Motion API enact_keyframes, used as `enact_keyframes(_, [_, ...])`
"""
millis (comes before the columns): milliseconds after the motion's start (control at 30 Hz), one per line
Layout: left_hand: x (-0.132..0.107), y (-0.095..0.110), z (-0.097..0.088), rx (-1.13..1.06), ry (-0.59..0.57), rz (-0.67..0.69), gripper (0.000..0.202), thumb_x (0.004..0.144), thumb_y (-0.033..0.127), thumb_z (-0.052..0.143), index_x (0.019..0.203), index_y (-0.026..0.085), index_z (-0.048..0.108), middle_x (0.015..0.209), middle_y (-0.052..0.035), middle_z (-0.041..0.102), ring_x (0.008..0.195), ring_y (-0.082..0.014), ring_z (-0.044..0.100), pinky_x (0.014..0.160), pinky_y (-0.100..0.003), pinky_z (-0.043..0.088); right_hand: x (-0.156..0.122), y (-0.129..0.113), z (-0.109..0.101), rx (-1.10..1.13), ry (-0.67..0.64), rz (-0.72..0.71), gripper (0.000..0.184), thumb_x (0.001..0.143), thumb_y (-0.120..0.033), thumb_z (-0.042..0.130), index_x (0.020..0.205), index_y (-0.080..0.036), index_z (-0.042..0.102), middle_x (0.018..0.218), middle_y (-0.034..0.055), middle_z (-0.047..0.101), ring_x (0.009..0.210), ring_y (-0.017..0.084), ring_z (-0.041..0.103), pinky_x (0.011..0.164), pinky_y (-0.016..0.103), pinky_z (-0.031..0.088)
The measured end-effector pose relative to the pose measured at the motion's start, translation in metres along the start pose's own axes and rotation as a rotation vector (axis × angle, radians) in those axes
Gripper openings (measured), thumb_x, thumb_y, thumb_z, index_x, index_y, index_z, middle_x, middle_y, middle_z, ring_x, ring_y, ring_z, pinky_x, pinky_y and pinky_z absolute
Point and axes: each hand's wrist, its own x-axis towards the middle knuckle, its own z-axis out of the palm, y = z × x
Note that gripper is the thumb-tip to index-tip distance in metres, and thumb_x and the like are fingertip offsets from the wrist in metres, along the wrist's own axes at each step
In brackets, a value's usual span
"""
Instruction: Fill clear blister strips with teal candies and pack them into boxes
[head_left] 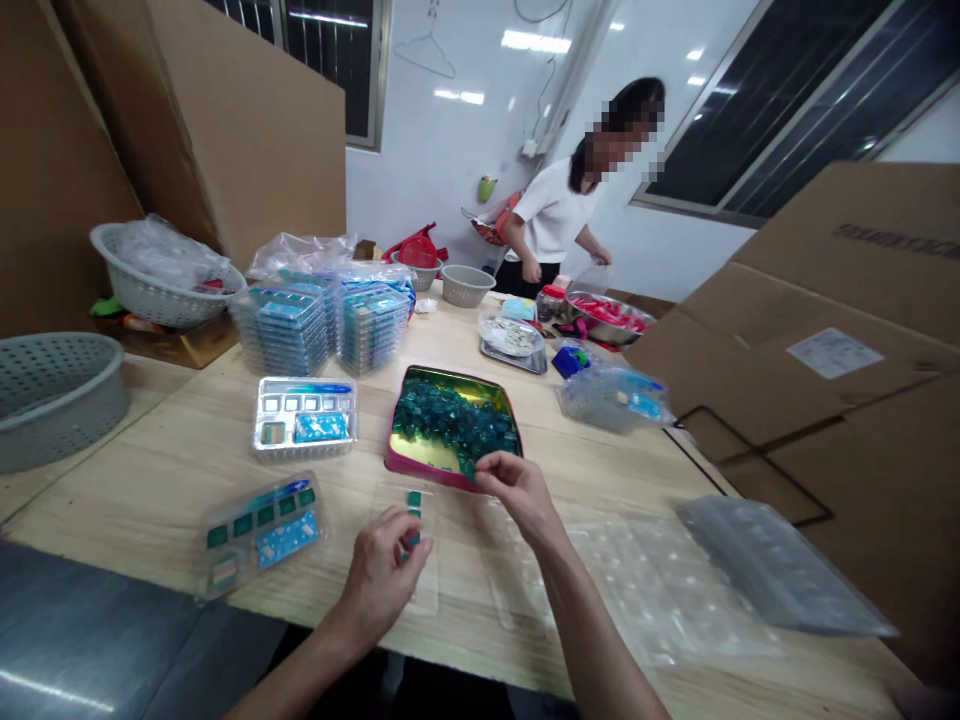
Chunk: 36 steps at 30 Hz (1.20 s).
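My left hand (386,565) is closed in a pinch over a clear plastic tray (425,595). Small teal square pieces (414,498) sit in a column on that tray, partly hidden by my fingers. My right hand (521,495) reaches to the near rim of a pink tin (416,466) with a gold inside. Its fingertips are pinched together beside the heap of teal pieces (450,415) in the tin; what lies between them is too small to tell. To the left, a filled clear pack (247,557) holds teal squares, a blue pen and a blue patterned block.
Another filled tray (306,455) stands behind that pack, with stacked packs (289,330) farther back. Clear plastic sheets (660,580) lie at right. Grey baskets (60,400) line the left. Cardboard (847,430) rises on the right. Across the table a person (559,225) stands near a bowl (611,318).
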Motion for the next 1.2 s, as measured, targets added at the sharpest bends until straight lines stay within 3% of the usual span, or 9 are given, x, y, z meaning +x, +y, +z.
enact_keyframes(100, [0.007,0.01,0.006,-0.436,0.004,-0.17,0.029,0.072,0.024,0.057,0.099,0.015,0.062,0.083,-0.0052,0.062,0.066,-0.0147,0.059,0.054,-0.024,0.045,-0.034,-0.01,0.025,0.418,-0.087,0.089,0.021,0.063,-0.032,0.076,0.075,-0.017,0.066,0.069,0.0021,0.067,0.061,0.014,0.059,0.06,0.026,0.046])
enact_keyframes(200, [0.008,0.015,0.008,-0.688,-0.041,-0.252,0.023,0.067,0.023,0.062,0.086,0.011,0.064,0.068,-0.0027,0.061,0.056,-0.0114,0.056,0.049,-0.022,0.043,-0.059,-0.016,0.044,0.55,-0.109,0.106,0.018,0.065,-0.03,0.077,0.075,-0.018,0.069,0.077,0.0035,0.068,0.068,0.016,0.061,0.066,0.028,0.049])
enact_keyframes(300, [0.002,0.016,0.008,-0.696,0.002,-0.278,0.012,0.063,0.02,0.064,0.07,0.011,0.062,0.058,-0.0003,0.058,0.049,-0.0095,0.052,0.045,-0.019,0.041,-0.072,-0.018,0.054,0.484,-0.039,0.008,0.013,0.068,-0.03,0.075,0.074,-0.019,0.071,0.086,0.0048,0.066,0.08,0.019,0.062,0.07,0.029,0.049])
enact_keyframes(400, [-0.004,0.015,0.007,-0.659,0.041,-0.293,0.009,0.062,0.018,0.065,0.067,0.012,0.061,0.056,0.001,0.057,0.049,-0.0093,0.051,0.043,-0.019,0.04,-0.078,-0.019,0.056,0.386,0.034,-0.055,0.011,0.07,-0.029,0.074,0.069,-0.019,0.071,0.078,0.004,0.064,0.077,0.018,0.06,0.068,0.028,0.048])
enact_keyframes(667, [-0.012,0.008,0.002,-0.616,-0.012,-0.173,0.003,0.063,0.014,0.065,0.065,0.013,0.063,0.077,-0.0039,0.06,0.068,-0.0135,0.057,0.055,-0.022,0.045,-0.088,-0.02,0.059,0.604,-0.113,0.2,0.026,0.061,-0.033,0.08,0.079,-0.017,0.069,0.071,0.0014,0.065,0.063,0.013,0.056,0.06,0.025,0.044])
enact_keyframes(800, [-0.017,0.006,-0.001,-0.609,-0.037,-0.162,0.006,0.063,0.013,0.064,0.062,0.014,0.059,0.085,-0.0064,0.064,0.082,-0.0171,0.059,0.068,-0.025,0.047,-0.09,-0.02,0.06,0.589,-0.119,0.192,0.025,0.059,-0.031,0.081,0.067,-0.016,0.063,0.064,-0.0018,0.059,0.061,0.011,0.053,0.059,0.023,0.041])
enact_keyframes(933, [-0.017,0.008,-0.005,-0.555,-0.067,-0.157,0.01,0.06,0.012,0.065,0.058,0.014,0.055,0.077,-0.0037,0.061,0.077,-0.0155,0.058,0.068,-0.025,0.045,-0.092,-0.019,0.059,0.491,-0.149,0.167,0.025,0.063,-0.035,0.077,0.066,-0.017,0.061,0.063,-0.0019,0.057,0.06,0.012,0.051,0.057,0.023,0.04])
enact_keyframes(1033, [-0.014,0.011,-0.01,-0.634,-0.125,-0.229,0.011,0.058,0.013,0.067,0.057,0.013,0.056,0.072,-0.0026,0.059,0.071,-0.0131,0.055,0.065,-0.023,0.043,-0.092,-0.021,0.057,0.447,-0.165,0.165,0.025,0.065,-0.037,0.076,0.068,-0.017,0.061,0.064,-0.001,0.058,0.06,0.013,0.052,0.058,0.024,0.041])
enact_keyframes(1200, [-0.007,0.01,-0.017,-0.916,-0.299,-0.447,0.022,0.054,0.013,0.069,0.074,0.012,0.06,0.064,-0.0006,0.06,0.06,-0.0106,0.054,0.059,-0.023,0.041,-0.087,-0.026,0.056,0.481,-0.244,0.184,0.024,0.068,-0.037,0.073,0.072,-0.016,0.063,0.065,-0.0001,0.06,0.061,0.013,0.053,0.06,0.025,0.042])
